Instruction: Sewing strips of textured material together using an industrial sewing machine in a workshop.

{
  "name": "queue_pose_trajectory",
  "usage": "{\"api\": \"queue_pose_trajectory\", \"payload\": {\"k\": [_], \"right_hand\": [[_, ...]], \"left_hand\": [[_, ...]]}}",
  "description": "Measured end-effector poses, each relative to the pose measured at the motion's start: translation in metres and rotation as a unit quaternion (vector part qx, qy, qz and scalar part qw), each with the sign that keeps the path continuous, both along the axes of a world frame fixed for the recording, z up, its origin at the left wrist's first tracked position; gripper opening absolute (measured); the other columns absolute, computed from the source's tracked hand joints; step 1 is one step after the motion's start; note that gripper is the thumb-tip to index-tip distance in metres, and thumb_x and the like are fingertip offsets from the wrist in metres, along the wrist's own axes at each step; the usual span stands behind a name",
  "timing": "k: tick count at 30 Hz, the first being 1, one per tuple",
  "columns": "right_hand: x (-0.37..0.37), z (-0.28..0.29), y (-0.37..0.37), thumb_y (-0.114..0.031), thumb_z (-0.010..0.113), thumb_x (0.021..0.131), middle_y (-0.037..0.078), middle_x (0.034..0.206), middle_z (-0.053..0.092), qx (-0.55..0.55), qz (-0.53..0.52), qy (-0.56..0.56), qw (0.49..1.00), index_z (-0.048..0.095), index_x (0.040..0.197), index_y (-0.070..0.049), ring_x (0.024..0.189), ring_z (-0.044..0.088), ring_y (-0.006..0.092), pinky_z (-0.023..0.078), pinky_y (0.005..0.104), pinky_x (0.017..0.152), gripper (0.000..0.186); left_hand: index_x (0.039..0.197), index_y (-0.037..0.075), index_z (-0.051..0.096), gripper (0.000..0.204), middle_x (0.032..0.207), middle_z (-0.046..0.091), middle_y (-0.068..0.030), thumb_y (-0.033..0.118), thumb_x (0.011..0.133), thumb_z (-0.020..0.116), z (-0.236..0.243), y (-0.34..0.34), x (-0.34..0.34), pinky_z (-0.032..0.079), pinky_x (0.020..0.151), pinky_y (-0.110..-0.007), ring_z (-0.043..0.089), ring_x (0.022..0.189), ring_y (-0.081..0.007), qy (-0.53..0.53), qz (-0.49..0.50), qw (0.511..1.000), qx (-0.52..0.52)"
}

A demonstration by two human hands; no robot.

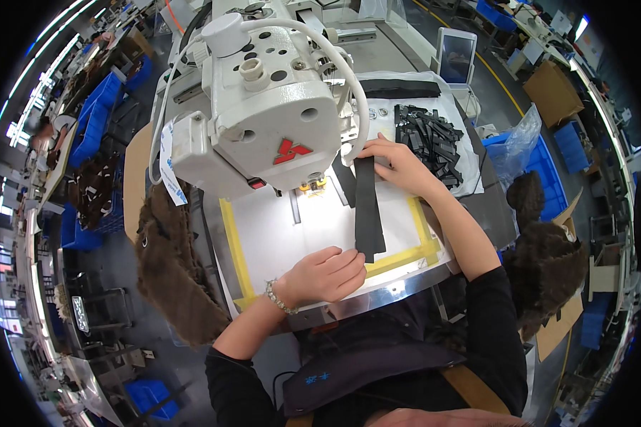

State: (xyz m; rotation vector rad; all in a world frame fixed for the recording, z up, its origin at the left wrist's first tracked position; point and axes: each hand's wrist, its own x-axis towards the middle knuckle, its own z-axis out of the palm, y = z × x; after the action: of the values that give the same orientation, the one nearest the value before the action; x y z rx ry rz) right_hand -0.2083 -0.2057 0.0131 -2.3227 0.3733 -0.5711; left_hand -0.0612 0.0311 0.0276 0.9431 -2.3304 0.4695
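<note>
A black fabric strip point(367, 213) runs lengthwise over the white work plate point(271, 235), to the right of the sewing machine's needle area point(312, 186). My left hand point(325, 275) is closed, its fingertips pinching the strip's near end. At the far end, my right hand point(400, 167) has its fingers closed on the same strip, beside the machine head point(278, 107). A second dark strip point(345, 183) lies partly under the first, angled toward the machine. Yellow tape point(421, 220) borders the plate. The machine head hides part of the plate's far side.
Right of the machine, a pile of short black pieces point(429, 142) lies on a white sheet, with longer black strips point(399, 88) behind. A small screen point(456, 57) stands farther back. Brown furry material hangs at left point(171, 270) and right point(548, 274). A blue bin point(545, 178) is at right.
</note>
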Motion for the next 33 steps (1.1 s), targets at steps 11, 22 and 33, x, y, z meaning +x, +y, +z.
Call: {"api": "queue_pose_trajectory", "payload": {"k": [11,22,33], "right_hand": [[-0.016,0.025,0.03,0.001,0.068,0.078,0.006,0.113,0.064,-0.13,-0.103,0.024,0.986,0.066,0.11,-0.008,0.089,0.065,0.0239,0.054,0.0298,0.072,0.033],[-0.009,0.02,0.087,-0.003,0.073,0.073,0.004,0.105,0.061,0.027,0.159,0.097,0.982,0.061,0.11,-0.009,0.073,0.063,0.0232,0.053,0.0332,0.064,0.039],[0.003,-0.009,0.093,0.008,0.063,0.069,0.011,0.114,0.063,-0.093,0.056,-0.032,0.994,0.064,0.103,-0.004,0.086,0.066,0.0292,0.055,0.034,0.07,0.036]], "left_hand": [[0.089,0.007,0.066,0.013,0.097,0.067,-0.0052,0.006,0.076,0.065,-0.009,0.01,0.005,0.049,0.071,-0.026,0.063,0.089,-0.0159,0.019,0.038,0.999,0.012],[0.088,0.009,0.068,0.015,0.094,0.067,-0.0025,0.007,0.073,0.066,0.0,0.01,0.01,0.05,0.067,-0.024,0.064,0.086,-0.015,0.051,0.072,0.995,0.047],[0.09,0.007,0.064,0.016,0.094,0.064,-0.0027,0.009,0.074,0.066,-0.005,0.009,0.006,0.048,0.07,-0.024,0.062,0.087,-0.0131,0.053,0.039,0.997,0.048]]}}
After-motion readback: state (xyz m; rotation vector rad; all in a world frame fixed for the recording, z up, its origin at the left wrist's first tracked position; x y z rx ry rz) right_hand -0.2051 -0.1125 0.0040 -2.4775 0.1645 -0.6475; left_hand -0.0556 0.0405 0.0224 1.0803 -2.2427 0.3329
